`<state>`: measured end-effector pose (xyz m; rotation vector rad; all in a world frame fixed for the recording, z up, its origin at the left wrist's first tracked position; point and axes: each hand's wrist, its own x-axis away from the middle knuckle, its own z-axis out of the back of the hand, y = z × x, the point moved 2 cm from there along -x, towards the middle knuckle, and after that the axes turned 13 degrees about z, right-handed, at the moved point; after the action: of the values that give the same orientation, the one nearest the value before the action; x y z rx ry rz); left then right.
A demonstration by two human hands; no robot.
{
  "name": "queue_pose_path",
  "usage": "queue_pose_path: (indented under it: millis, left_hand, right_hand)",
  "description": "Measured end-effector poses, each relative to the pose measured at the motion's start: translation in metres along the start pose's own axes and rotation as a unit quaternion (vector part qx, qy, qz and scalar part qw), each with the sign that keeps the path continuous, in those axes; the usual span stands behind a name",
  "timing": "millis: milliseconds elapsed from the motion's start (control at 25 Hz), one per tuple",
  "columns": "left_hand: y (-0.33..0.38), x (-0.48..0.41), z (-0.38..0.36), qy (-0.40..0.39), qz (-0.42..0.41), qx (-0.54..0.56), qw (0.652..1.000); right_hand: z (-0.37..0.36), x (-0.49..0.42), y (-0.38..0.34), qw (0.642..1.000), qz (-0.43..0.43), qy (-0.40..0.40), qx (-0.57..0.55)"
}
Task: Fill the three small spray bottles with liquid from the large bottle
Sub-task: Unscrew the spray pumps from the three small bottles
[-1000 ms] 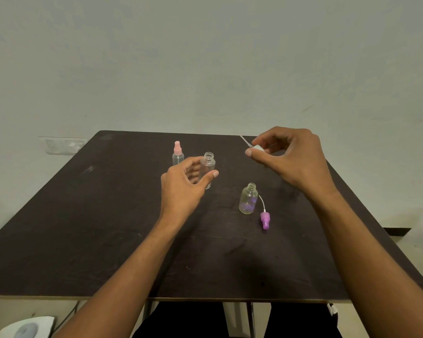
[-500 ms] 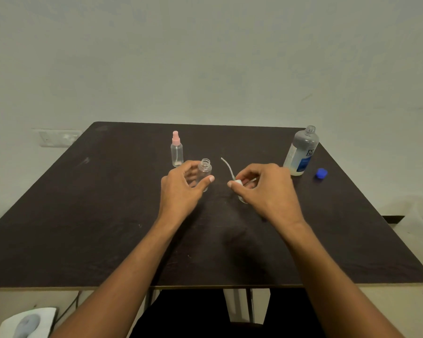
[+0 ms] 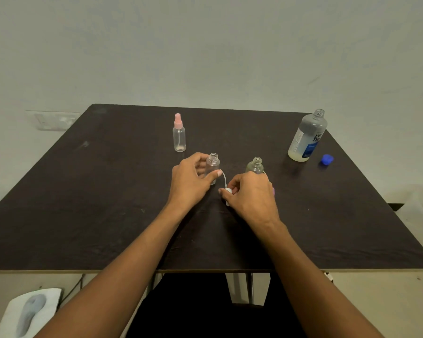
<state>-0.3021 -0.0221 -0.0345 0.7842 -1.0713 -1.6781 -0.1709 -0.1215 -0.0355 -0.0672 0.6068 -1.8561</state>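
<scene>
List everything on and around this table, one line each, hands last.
table: 1, dark brown, centre of view
capped spray bottle: 1, clear, pink sprayer, far centre
left open bottle: 1, clear, uncapped, in left hand
right open bottle: 1, clear, uncapped, just beyond right hand
white sprayer head: 1, white, tubed, in right hand
purple piece: 1, purple, sliver at right hand's outer edge
large bottle: 1, greyish, blue label, uncapped, far right
blue cap: 1, blue, right of large bottle
wall plate: 1, white, wall at left
white pad: 1, white, floor lower left
left hand: 1, grips left open bottle
right hand: 1, pinches white sprayer head
</scene>
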Motion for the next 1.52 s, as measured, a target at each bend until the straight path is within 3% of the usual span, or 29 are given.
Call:
queue_pose_path:
  millis: [1200,1360,1520]
  left_hand:
    - [-0.003,0.007,0.009,0.0,0.002,-0.03,1.0]
    - [0.01,0.02,0.027,0.034,-0.057,0.014,0.998]
    - [0.038,0.031,0.049,0.061,-0.105,0.07,0.99]
  right_hand:
    - [0.013,0.007,0.001,1.0,0.024,0.007,-0.01]
    - [0.055,0.012,0.0,0.993,0.06,0.057,-0.079]
    - [0.107,0.018,-0.019,0.96,0.133,0.14,-0.204]
